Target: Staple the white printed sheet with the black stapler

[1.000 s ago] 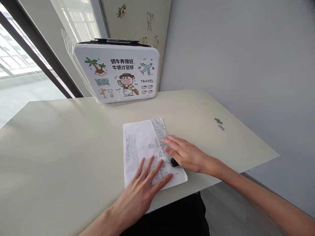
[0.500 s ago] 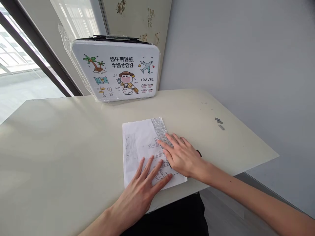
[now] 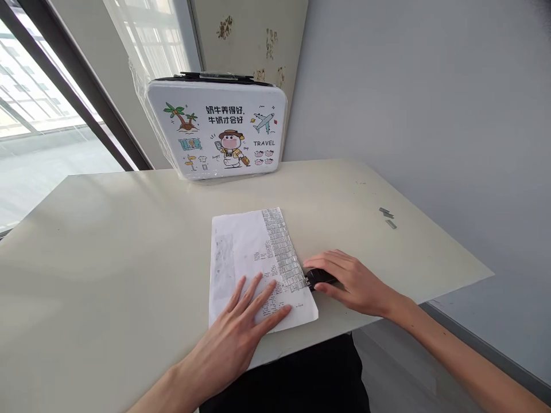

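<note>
A stack of white printed paper (image 3: 243,229) lies on the table in front of me. Rows of metal staples (image 3: 282,248) cover a strip along its right side. My left hand (image 3: 241,328) rests flat on the lower part of the sheets, fingers spread. At the paper's right edge, my right hand (image 3: 355,282) is curved over a black stapler (image 3: 319,277), thumb on the near side and fingers on the far side. The stapler's front end meets the paper's edge, while its back end is hidden under the palm.
A white cartoon-printed case (image 3: 215,126) in clear plastic stands upright at the back of the table (image 3: 129,258). Several grey staple strips (image 3: 387,215) lie to the right. A grey wall (image 3: 408,103) runs along the right side, and a window is at the left.
My right hand has moved off the stapled strip, right and toward me, onto the stapler, uncovering the staples. My left hand stays flat on the paper. The view has shifted slightly.
</note>
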Demonstrator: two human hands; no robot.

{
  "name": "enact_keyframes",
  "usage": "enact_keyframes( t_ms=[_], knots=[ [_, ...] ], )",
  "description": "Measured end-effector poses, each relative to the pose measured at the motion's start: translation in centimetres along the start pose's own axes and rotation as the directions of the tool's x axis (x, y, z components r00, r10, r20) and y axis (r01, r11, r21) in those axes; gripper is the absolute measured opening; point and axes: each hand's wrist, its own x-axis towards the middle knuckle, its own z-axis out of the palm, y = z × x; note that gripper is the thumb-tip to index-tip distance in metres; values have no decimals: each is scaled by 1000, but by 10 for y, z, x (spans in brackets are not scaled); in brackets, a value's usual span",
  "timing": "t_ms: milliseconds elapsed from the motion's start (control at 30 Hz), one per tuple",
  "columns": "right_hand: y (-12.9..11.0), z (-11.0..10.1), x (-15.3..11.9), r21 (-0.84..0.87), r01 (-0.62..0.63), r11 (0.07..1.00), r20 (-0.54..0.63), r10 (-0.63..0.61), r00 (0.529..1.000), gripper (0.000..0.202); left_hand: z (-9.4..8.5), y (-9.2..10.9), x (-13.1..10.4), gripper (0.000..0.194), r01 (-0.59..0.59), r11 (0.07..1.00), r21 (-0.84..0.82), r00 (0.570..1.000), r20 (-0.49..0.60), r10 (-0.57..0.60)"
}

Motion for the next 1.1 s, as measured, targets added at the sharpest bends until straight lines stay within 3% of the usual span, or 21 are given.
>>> enact_keyframes(
  t_ms=[167, 300, 500, 600, 733, 967, 1100],
  knots=[
    [20, 3, -22, -10, -91, 996, -80, 90, 993, 34, -9, -4, -11, 74, -1, 1000, 31, 1000, -2, 1],
    [34, 2, -32, -9, -229, 973, -207, 222, 953, 40, -14, -12, -18, 66, -1, 999, 51, 1000, -23, 2],
    [51, -2, -56, 1, -412, 911, -339, 388, 857, 42, -23, -58, -42, 69, 124, 988, 92, 990, -85, -117],
    [55, -4, -68, 15, -465, 885, -379, 436, 817, 46, -20, -72, -35, 73, 124, 986, 116, 991, -58, -117],
    [62, -4, -80, 47, -529, 847, -437, 493, 752, 49, -7, -69, 16, 68, 126, 986, 113, 992, -35, -122],
    [76, -17, -100, 66, -659, 749, -519, 590, 619, 58, 24, -59, 150, 69, 128, 992, -15, 992, 19, -128],
    [94, -27, -113, 69, -747, 661, -542, 654, 528, 64, 43, -47, 215, 72, 135, 989, -63, 991, 31, -133]
  ],
)
